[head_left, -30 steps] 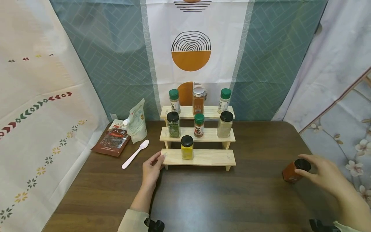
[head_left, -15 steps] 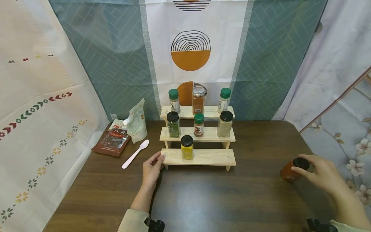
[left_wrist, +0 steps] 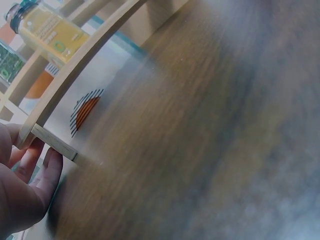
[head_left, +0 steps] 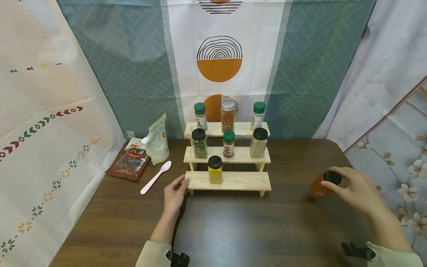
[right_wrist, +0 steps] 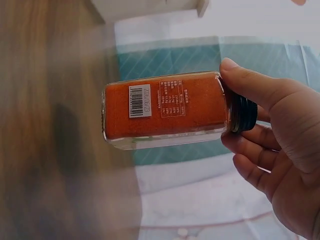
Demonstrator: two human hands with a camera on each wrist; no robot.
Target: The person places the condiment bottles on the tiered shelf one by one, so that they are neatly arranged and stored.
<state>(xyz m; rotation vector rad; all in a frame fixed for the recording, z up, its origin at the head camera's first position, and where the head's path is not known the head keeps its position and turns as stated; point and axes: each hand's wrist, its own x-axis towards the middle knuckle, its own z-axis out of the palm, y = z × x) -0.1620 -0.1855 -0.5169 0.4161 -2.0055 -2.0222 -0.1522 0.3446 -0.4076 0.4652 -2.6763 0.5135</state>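
Note:
My right hand (head_left: 361,191) pinches a glass spice jar (right_wrist: 165,107) of orange-red powder just below its black lid, between thumb and fingers. In the right wrist view the jar's barcode label faces the camera, and its base stands apart from its shadow on the table. My left hand (head_left: 175,193) grips the left end of the three-step wooden rack (head_left: 247,181) at the lowest step. On that step is a jar of yellow powder (head_left: 215,174) with a black lid. The middle step bears a jar of green flakes (head_left: 200,146), a small green-capped jar (head_left: 228,148) and a pale powder jar (head_left: 258,146).
Along the top step stand two green-capped shakers (head_left: 201,120) and a silver-capped jar (head_left: 228,120). Left of the rack are a brown spice packet (head_left: 131,163), an upright white pouch (head_left: 158,144) and a white spoon (head_left: 155,178). A cloth (head_left: 143,66) hangs behind the table.
My right hand has carried the orange-red jar leftward and a little farther away from me. The left hand stays on the rack's end.

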